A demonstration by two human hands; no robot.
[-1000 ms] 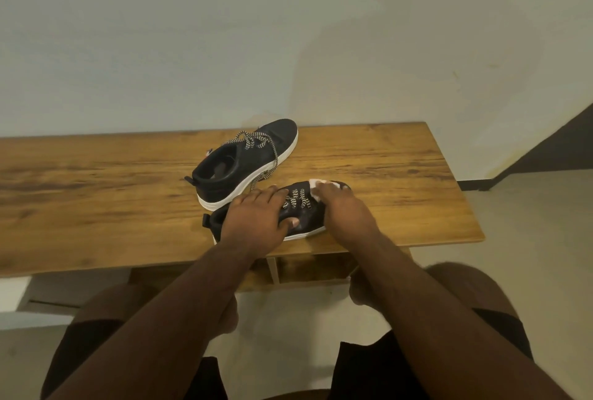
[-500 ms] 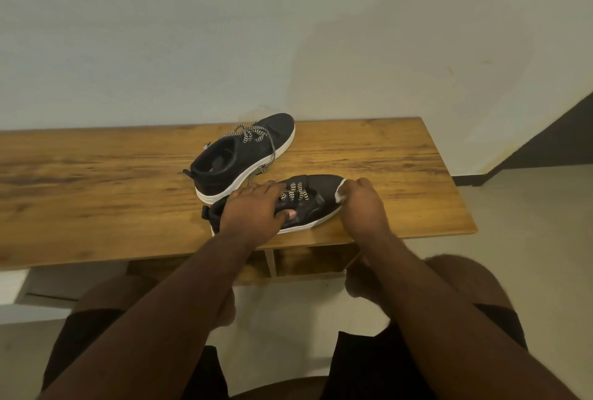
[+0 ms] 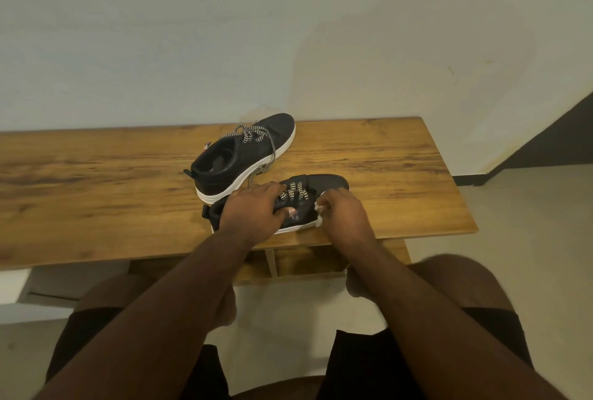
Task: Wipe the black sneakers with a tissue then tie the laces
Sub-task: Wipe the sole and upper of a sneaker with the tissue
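The right hand (image 3: 345, 218), fingers curled, grips a crumpled white tissue (image 3: 319, 207) and presses it against the near side of the near sneaker (image 3: 324, 183), close to the toe and at the line where the black upper meets the white sole. Only small scraps of the tissue show at the knuckles and below the fingers; the rest is hidden inside the fist. The left hand (image 3: 253, 210) lies over the middle and heel part of the same shoe, fingers bent over the far side of the upper and thumb wrapped along the near side, so that it clasps the shoe and steadies it. Between the two hands the black-and-white laces (image 3: 296, 191) of this shoe cross the tongue; whether their ends are knotted cannot be told, since the left hand covers them.

The near sneaker rests upright near the front edge of a wooden table (image 3: 96, 181), toe pointing right. Just behind it, almost touching at the heel, stands the second sneaker (image 3: 247, 156), toe angled up and to the right. Its opening faces the camera and appears to hold nothing but its insole. Its loose laces (image 3: 256, 140) are bunched at the tongue, and one end trails down over the white sole onto the tabletop.

Beneath the table top a shelf (image 3: 308, 260) with an upright divider is partly visible. The person's knees and dark shorts (image 3: 369, 364) fill the lower foreground, above a pale floor (image 3: 529, 239).
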